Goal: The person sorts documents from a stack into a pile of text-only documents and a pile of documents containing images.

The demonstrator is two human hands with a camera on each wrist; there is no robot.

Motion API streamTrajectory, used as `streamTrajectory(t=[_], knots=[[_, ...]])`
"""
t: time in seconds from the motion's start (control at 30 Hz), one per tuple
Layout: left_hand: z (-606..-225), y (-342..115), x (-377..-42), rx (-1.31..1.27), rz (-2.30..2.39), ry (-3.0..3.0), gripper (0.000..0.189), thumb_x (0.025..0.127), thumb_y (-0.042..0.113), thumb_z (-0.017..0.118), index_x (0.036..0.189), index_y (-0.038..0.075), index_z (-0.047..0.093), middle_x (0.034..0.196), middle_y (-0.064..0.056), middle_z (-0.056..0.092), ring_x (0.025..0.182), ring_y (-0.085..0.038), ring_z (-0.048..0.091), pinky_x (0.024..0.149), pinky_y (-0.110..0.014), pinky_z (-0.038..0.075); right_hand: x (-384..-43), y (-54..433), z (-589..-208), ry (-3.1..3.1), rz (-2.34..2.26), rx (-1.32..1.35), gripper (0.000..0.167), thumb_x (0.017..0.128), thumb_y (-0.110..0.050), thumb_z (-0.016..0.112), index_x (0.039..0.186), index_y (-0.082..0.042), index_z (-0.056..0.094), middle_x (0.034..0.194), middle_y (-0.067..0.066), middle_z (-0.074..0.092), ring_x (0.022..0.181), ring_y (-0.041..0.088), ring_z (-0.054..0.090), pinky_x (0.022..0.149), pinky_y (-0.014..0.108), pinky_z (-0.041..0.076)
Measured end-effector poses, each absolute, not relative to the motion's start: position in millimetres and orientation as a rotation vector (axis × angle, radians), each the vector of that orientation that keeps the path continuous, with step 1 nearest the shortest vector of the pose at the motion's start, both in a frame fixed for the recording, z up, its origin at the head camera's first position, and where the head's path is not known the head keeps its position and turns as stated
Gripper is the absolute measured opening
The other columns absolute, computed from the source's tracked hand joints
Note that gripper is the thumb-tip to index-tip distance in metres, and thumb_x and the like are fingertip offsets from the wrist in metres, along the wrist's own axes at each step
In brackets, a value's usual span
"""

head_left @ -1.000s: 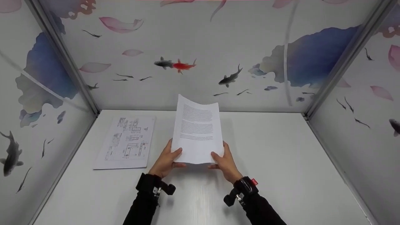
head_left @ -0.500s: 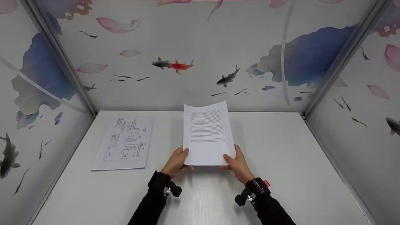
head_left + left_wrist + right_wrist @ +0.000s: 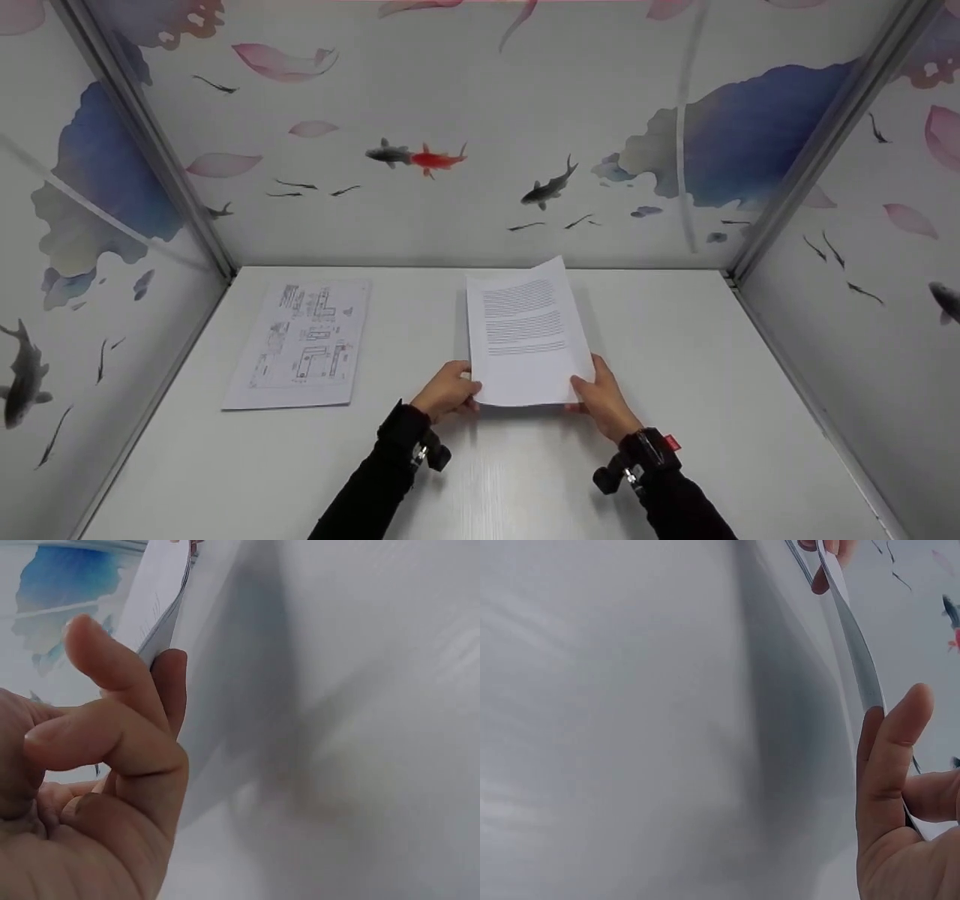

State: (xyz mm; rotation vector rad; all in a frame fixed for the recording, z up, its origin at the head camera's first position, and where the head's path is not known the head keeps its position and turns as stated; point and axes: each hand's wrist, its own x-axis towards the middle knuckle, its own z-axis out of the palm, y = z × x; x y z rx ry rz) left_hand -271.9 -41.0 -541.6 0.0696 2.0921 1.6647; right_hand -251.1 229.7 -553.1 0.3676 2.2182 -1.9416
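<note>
A thin stack of printed paper [image 3: 525,375] is held above the table, its far right corner bent up. At its lower left corner, my left hand [image 3: 448,390] pinches the edge. My right hand [image 3: 609,401] grips the lower right side, with the thumb on the top face and fingers beneath. In the left wrist view, the curled left fingers [image 3: 142,757] are beside the stack's edge [image 3: 161,626]. The bowed paper edge [image 3: 859,652] runs from the right fingers [image 3: 889,772] to the other hand in the right wrist view.
Another paper stack [image 3: 289,382], topped with a technical drawing, lies on the left of the white table [image 3: 720,390]. Walls painted with fish and petals [image 3: 480,97] enclose the back and both sides. Each wrist wears a black camera strap [image 3: 405,424].
Both hands have moved right and slightly toward the body with the printed stack. The stack's far edge is lower and now tilts up at the right. The drawing stack stays put.
</note>
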Motion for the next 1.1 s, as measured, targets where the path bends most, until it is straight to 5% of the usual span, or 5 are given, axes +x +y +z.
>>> streamTrajectory(t=[0.3,0.7,1.1], knots=[[-544.7,-13.6,-269.8,0.100,1.518,2.182,0.041,0.091,0.001,0.059,0.131,-0.003,0.049,0.070,-0.008,0.068,0.053,-0.011,0.063,0.047,-0.021,0.042,-248.7,257.4,-554.1,2.241,-1.915,0.414,0.058,0.101,-0.002,0.041,0.153,-0.004,0.016,0.147,0.024,0.032,0.118,0.035,0.050,0.074,0.034,0.058],[-544.8,8.7,-265.3,0.176,1.445,2.182,0.054,0.088,-0.002,0.058,0.139,-0.002,0.041,0.079,-0.009,0.073,0.057,-0.010,0.063,0.053,-0.022,0.043,-244.8,289.2,-550.7,2.287,-1.842,0.504,0.060,0.101,-0.001,0.038,0.154,0.003,0.010,0.145,0.032,0.031,0.090,0.028,0.070,0.076,0.033,0.058],[-546.6,4.8,-261.5,0.219,1.476,2.144,0.042,0.094,0.010,0.060,0.133,0.001,0.050,0.086,-0.011,0.073,0.061,-0.010,0.062,0.055,-0.023,0.044,-250.2,306.1,-553.0,2.309,-1.777,0.572,0.062,0.100,-0.001,0.038,0.154,0.005,0.006,0.146,0.036,0.030,0.090,0.028,0.071,0.078,0.032,0.057]])
